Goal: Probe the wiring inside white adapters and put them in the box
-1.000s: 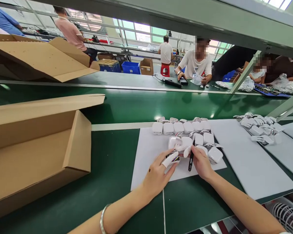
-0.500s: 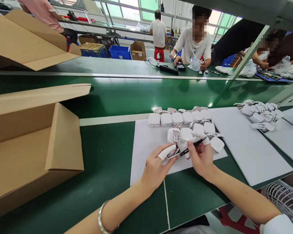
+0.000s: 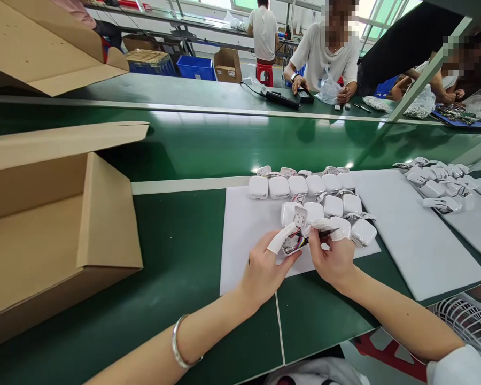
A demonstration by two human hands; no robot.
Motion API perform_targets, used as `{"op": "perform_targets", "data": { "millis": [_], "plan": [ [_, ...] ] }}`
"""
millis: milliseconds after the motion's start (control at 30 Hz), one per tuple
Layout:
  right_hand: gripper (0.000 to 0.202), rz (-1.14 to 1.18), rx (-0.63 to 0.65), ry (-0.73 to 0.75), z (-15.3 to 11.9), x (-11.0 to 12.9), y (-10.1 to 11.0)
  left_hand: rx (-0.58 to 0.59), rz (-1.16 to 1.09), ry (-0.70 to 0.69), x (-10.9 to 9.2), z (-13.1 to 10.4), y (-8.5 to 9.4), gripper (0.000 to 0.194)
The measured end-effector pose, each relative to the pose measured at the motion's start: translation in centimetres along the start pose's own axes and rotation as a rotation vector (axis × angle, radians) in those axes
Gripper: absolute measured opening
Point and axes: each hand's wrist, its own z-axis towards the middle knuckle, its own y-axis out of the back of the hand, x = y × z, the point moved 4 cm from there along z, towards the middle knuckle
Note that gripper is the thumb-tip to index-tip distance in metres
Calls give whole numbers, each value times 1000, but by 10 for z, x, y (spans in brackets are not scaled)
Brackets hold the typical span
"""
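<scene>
My left hand (image 3: pixel 262 271), with a white finger cot on one finger, grips an opened white plastic housing (image 3: pixel 290 247). Coloured wires show inside the housing, and it is tilted toward me. My right hand (image 3: pixel 336 263), also wearing white finger cots, is closed on black tweezers (image 3: pixel 324 233). The tips of the tweezers are hard to make out among the wires and fingers. Just beyond both hands, several rounded white housings (image 3: pixel 279 188) lie in rows on a white sheet (image 3: pixel 240 235), some with small parts on wires beside them.
An open cardboard box (image 3: pixel 110 214) stands at the left on the green bench (image 3: pixel 176 256). More white housings (image 3: pixel 433 188) sit on white boards at the right. Across the green belt (image 3: pixel 208 139), a person handles a plastic bag (image 3: pixel 327 90). A slanted metal post (image 3: pixel 428 75) rises at the right.
The tweezers have turned and come closer to the opened housing, with my right hand against it. The housing is tipped so more wires show. The whole view has shifted slightly.
</scene>
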Motion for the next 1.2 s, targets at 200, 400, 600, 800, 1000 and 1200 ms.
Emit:
{"op": "perform_targets", "data": {
  "millis": [200, 400, 600, 800, 1000, 1200],
  "plan": [
    [17, 313, 73, -186, 1, -13, -7, 55, -90, 160, 9, 0, 0, 45],
    [23, 388, 138, -217, 1, -21, -11, 77, -127, 154, 9, 2, 1, 42],
    [21, 427, 150, -158, 6, -26, -10, 117, -175, 159, 10, 2, -1, 40],
    [27, 424, 146, -196, 3, -25, -8, 73, -74, 69, 8, 3, 2, 38],
    [29, 399, 184, -408, 11, -31, -5, 79, -100, 155, 9, 3, 2, 40],
    [38, 341, 581, -523, 10, -21, -7, 73, -96, 133, 6, 2, 2, 40]
  ]
}}
